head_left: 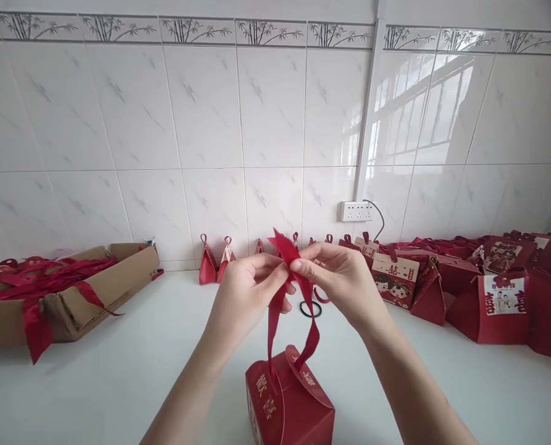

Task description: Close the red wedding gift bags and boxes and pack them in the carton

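Observation:
A red gift box (303, 405) with gold characters stands on the white table at the bottom middle, its flaps folded together on top. Out of its top rise two strands of red ribbon (312, 340), which meet between my hands above the box. My left hand (252, 284) pinches the ribbon from the left, thumb against fingers. From the right, my right hand (335, 272) pinches it close by, with the thumb toward the left hand. A loose ribbon end sticks up above the fingertips. My fingers partly hide where the strands cross.
At left, a cardboard box (113, 281) holds many red ribbons, some hanging over its edge. Small red pouches (207, 266) stand along the tiled wall. Several red gift boxes (502, 309) crowd the right side. A black ring (310, 314) lies behind my hands; a power strip (356, 211) is on the wall.

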Demonstrator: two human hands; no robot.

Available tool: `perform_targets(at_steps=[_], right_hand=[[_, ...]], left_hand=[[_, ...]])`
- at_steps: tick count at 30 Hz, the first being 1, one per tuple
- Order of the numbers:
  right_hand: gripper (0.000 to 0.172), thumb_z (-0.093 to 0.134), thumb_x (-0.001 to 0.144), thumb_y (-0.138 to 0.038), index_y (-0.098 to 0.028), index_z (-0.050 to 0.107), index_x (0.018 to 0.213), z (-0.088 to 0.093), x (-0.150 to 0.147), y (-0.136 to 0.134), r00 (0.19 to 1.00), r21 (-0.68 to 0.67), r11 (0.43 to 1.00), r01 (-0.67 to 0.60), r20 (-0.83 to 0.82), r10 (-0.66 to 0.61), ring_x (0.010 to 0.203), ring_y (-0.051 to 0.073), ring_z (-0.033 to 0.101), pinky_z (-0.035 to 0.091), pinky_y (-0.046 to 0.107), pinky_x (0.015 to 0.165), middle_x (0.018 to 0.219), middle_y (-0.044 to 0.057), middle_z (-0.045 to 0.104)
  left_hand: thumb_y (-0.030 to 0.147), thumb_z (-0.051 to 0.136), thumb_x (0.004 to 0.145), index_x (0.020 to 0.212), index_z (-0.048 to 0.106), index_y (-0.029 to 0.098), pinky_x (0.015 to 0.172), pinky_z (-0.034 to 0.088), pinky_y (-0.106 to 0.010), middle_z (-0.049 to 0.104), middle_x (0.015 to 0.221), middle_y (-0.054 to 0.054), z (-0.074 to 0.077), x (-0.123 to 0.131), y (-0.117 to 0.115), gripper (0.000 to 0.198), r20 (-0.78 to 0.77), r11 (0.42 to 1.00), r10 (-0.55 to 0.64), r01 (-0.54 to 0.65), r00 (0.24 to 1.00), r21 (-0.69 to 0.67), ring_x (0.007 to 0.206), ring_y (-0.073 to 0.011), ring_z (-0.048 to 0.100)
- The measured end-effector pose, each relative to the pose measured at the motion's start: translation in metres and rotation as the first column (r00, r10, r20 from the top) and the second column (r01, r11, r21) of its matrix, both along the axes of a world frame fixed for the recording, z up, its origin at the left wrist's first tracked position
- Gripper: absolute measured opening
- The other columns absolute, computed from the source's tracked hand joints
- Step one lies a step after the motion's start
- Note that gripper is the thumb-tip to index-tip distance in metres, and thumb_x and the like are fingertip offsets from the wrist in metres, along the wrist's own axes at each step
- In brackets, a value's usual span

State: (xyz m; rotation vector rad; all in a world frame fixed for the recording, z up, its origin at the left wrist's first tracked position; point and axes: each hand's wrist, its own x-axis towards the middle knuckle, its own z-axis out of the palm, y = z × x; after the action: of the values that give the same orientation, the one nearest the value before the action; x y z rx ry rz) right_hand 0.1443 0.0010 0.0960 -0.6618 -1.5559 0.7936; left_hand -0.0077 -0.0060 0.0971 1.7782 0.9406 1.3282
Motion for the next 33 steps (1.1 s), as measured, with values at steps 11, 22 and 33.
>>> perform_targets(at_steps=[11,22,33], right_hand=[[0.025,0.073,0.07,-0.036,-0.02,0.056,0.079,0.0,-0.001,-0.005,0.961,0.071,0.977,0.201,0.179,-0.21,0.05,0.01,0.05,0.037,0.023,0.048,0.054,-0.005,0.06],[0.009,0.066,0.079,-0.019,-0.022,0.065,0.071,-0.004,0.002,-0.017,0.827,0.553,0.825,0.121,0.403,-0.391,0.071,0.015,0.049,0.04,0.031,0.068,0.07,0.001,0.06],[0.026,0.04,0.088,-0.015,-0.022,0.065,0.083,-0.004,0.005,-0.02,0.787,0.491,0.871,-0.019,0.545,-0.29,0.078,0.017,0.05,0.042,0.035,0.073,0.083,0.004,0.058]], left_hand=[[0.041,0.053,0.085,0.061,0.06,0.014,0.051,0.047,-0.02,0.061,0.049,-0.002,0.005,-0.009,-0.007,0.036,-0.156,0.998,-0.06,0.063,0.986,0.019,0.049,-0.0111,0.058],[0.046,0.059,0.079,0.08,0.063,0.014,0.043,0.049,-0.023,0.063,0.059,-0.002,0.004,-0.013,0.011,0.032,0.126,0.982,-0.045,0.067,0.991,-0.177,0.043,-0.0125,0.058],[0.054,0.056,0.078,0.086,0.067,0.017,0.047,0.048,-0.023,0.06,0.061,-0.001,0.002,-0.018,0.012,0.04,0.031,0.994,0.103,-0.102,0.994,-0.037,0.057,-0.0155,0.061]])
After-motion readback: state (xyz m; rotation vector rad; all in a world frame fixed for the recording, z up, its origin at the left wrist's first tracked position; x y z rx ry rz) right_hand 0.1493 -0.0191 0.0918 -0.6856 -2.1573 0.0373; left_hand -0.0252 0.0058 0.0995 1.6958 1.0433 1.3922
